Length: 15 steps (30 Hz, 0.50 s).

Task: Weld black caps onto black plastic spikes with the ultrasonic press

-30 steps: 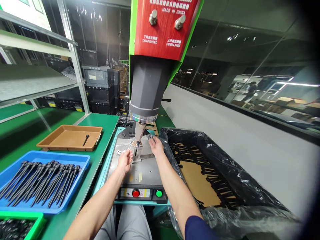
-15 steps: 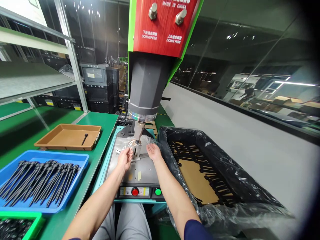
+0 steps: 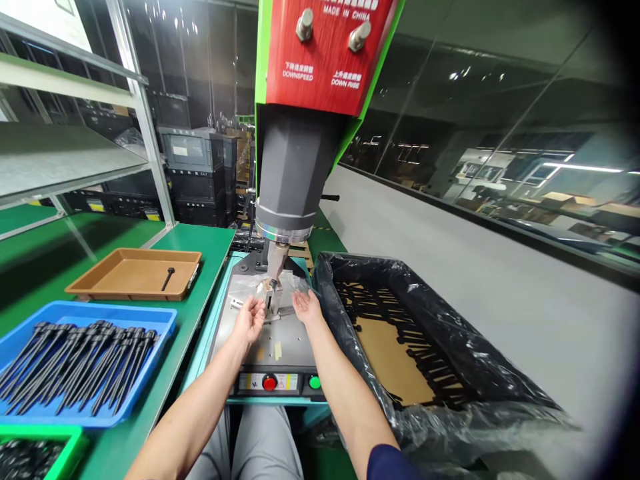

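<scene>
My left hand (image 3: 250,319) is just left of a small metal fixture (image 3: 272,301), palm turned inward and fingers loosely bent, with nothing visible in it. On the fixture's other side, my right hand (image 3: 307,307) is open, its fingers stretched out and also without anything in them. The tapered metal tip (image 3: 277,259) of the press machine reaches down to a small black part (image 3: 273,284) at the fixture's top. Clear plastic film (image 3: 243,285) lies around the fixture, close to the fingers of both hands.
A red button (image 3: 270,382) and a green button (image 3: 314,382) face me. At left are a blue tray (image 3: 170,327) of black rod-like parts, a brown tray (image 3: 125,293) with one such part, and a green bin (image 3: 80,440). A plastic-lined box (image 3: 400,367) stands at right.
My left fingers have loosened and drawn slightly back from the fixture. The right hand has barely moved; the machine tip stays down at the fixture. The view has shifted slightly.
</scene>
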Available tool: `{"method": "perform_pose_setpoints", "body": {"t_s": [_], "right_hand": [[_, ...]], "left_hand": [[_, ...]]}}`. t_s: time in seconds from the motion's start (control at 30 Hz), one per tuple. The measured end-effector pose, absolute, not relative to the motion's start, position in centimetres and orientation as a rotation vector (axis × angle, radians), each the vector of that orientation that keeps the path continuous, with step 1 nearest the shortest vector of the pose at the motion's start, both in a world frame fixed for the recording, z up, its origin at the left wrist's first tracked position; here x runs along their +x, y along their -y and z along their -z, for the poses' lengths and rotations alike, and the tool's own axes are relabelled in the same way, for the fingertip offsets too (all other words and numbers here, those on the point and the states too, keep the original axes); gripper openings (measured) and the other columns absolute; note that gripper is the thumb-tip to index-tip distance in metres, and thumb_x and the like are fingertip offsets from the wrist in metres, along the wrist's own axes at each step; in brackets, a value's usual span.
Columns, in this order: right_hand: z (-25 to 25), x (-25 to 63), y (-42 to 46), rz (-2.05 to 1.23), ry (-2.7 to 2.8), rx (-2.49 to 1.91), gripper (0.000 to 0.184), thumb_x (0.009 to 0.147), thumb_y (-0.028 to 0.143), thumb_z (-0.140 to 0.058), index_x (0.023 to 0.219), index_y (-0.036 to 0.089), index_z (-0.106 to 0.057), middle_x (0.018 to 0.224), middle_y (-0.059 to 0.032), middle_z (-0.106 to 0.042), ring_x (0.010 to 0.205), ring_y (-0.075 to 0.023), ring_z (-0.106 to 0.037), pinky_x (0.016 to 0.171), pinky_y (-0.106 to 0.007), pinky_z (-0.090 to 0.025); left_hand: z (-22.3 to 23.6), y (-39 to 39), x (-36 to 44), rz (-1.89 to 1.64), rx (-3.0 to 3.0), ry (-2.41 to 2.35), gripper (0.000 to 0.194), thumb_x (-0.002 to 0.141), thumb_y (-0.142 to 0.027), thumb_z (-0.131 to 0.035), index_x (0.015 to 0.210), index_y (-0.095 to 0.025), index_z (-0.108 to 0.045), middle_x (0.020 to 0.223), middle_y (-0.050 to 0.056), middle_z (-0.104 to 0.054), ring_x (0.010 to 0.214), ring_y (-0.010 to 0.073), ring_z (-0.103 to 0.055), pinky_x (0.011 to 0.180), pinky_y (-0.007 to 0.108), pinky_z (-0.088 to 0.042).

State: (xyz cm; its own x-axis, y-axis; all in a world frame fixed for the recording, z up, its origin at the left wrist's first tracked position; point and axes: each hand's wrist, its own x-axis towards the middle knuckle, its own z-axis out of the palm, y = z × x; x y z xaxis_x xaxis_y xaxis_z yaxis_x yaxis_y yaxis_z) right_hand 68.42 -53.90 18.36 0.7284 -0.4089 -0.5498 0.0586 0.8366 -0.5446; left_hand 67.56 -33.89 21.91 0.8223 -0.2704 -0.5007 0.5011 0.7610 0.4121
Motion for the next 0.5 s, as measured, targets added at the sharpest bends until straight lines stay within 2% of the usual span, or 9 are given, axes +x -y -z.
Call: {"method": "perform_pose_setpoints", "body": {"t_s": [0.13, 0.2, 0.27, 0.33, 0.4, 0.5], "right_hand": [[-18.2, 65.1, 53.6, 0.315, -0.755, -0.546, 0.036, 0.097, 0.04, -0.039, 0.121, 0.016, -0.049, 0.103, -0.0126, -0.065, 0.096, -0.0196, -0.068, 0.075, -0.034, -0.061], [-17.5, 62.0, 53.3, 0.354, -0.764, -0.573, 0.034, 0.096, 0.036, -0.039, 0.12, 0.015, -0.049, 0.101, -0.0129, -0.065, 0.096, -0.0192, -0.068, 0.079, -0.033, -0.06], [-16.1, 58.4, 53.0, 0.417, -0.767, -0.615, 0.031, 0.094, 0.032, -0.043, 0.12, 0.016, -0.049, 0.101, -0.0117, -0.065, 0.097, -0.0184, -0.067, 0.085, -0.032, -0.057], [-13.9, 54.6, 53.0, 0.521, -0.762, -0.713, 0.035, 0.085, 0.028, -0.056, 0.118, 0.019, -0.05, 0.107, -0.0093, -0.065, 0.1, -0.0194, -0.066, 0.093, -0.035, -0.053], [-11.4, 51.3, 53.3, 0.746, -0.757, -1.231, 0.044, 0.079, 0.037, -0.063, 0.117, 0.018, -0.053, 0.113, -0.0121, -0.064, 0.105, -0.0254, -0.062, 0.097, -0.042, -0.049], [-7.8, 47.8, 53.7, 0.82, -0.808, -1.853, 0.052, 0.077, 0.051, -0.059, 0.115, 0.017, -0.058, 0.123, -0.016, -0.059, 0.12, -0.0333, -0.052, 0.105, -0.05, -0.038]], "left_hand": [[-20.7, 31.7, 64.7, 0.528, 0.589, -0.467, 0.025, 0.09, -0.034, -0.057, 0.086, -0.009, -0.061, 0.081, 0.014, -0.069, 0.061, 0.0153, -0.067, 0.049, 0.022, -0.056], [-19.0, 29.6, 62.6, 0.52, 0.731, -0.485, 0.021, 0.087, -0.033, -0.061, 0.087, -0.011, -0.062, 0.088, 0.014, -0.071, 0.066, 0.0163, -0.069, 0.052, 0.024, -0.057], [-16.8, 26.8, 60.5, 0.351, 1.025, -0.4, 0.021, 0.078, -0.031, -0.07, 0.089, -0.014, -0.064, 0.096, 0.012, -0.071, 0.076, 0.0179, -0.069, 0.061, 0.025, -0.057], [-14.7, 24.0, 58.8, 0.098, 1.427, -0.237, 0.032, 0.071, -0.039, -0.074, 0.093, -0.017, -0.066, 0.101, 0.011, -0.07, 0.088, 0.0227, -0.068, 0.073, 0.031, -0.057], [-12.9, 21.6, 57.9, -0.065, 1.729, -0.137, 0.043, 0.069, -0.046, -0.072, 0.102, -0.019, -0.066, 0.11, 0.011, -0.067, 0.095, 0.0276, -0.066, 0.084, 0.04, -0.054], [-10.8, 19.8, 57.6, -0.194, 2.02, -0.01, 0.056, 0.071, -0.051, -0.066, 0.118, -0.021, -0.06, 0.124, 0.012, -0.06, 0.111, 0.0327, -0.059, 0.094, 0.049, -0.049]]}}
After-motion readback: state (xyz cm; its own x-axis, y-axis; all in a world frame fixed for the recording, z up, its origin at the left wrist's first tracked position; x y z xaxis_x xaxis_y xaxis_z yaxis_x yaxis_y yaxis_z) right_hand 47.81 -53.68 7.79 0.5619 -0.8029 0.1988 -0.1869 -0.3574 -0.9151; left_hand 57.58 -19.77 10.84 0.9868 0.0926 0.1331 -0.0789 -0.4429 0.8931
